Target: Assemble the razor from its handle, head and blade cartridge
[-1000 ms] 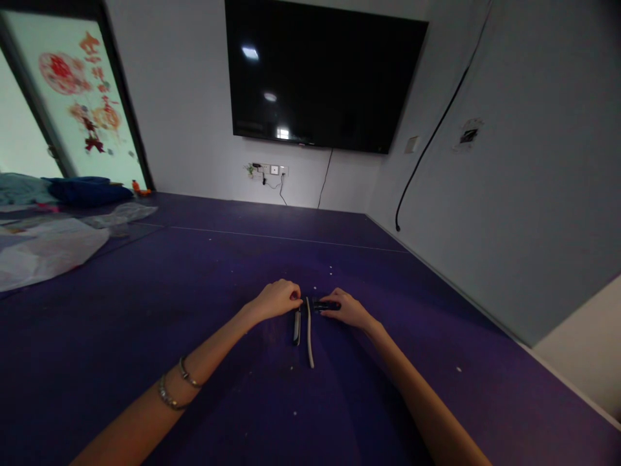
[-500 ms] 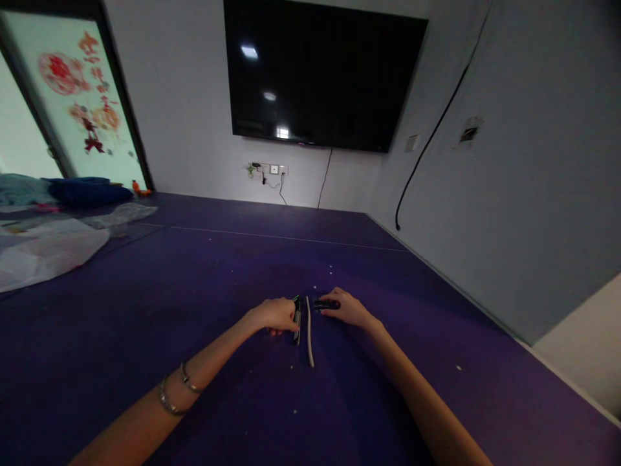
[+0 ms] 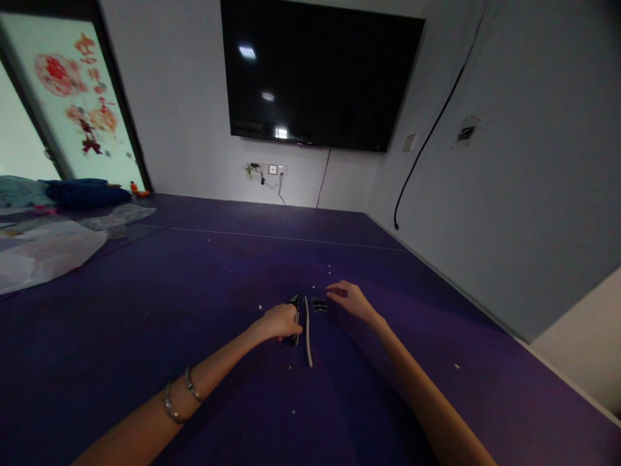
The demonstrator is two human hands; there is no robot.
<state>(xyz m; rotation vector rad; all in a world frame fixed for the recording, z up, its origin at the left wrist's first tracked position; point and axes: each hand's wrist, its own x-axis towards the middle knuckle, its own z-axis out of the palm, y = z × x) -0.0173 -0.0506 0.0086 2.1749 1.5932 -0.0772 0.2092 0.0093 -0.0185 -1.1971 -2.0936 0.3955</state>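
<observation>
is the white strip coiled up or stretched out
Stretched out: the white strip lies in a long, slightly curved line with no loops.

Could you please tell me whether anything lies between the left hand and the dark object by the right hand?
Yes, a pale strip lies on the purple surface between the left hand and that dark object.

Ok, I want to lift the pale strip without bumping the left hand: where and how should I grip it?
Probably pinch the pale strip by its near end, across its narrow width, coming from the right: it lies long and slim, with the left hand close by its left side.
</observation>
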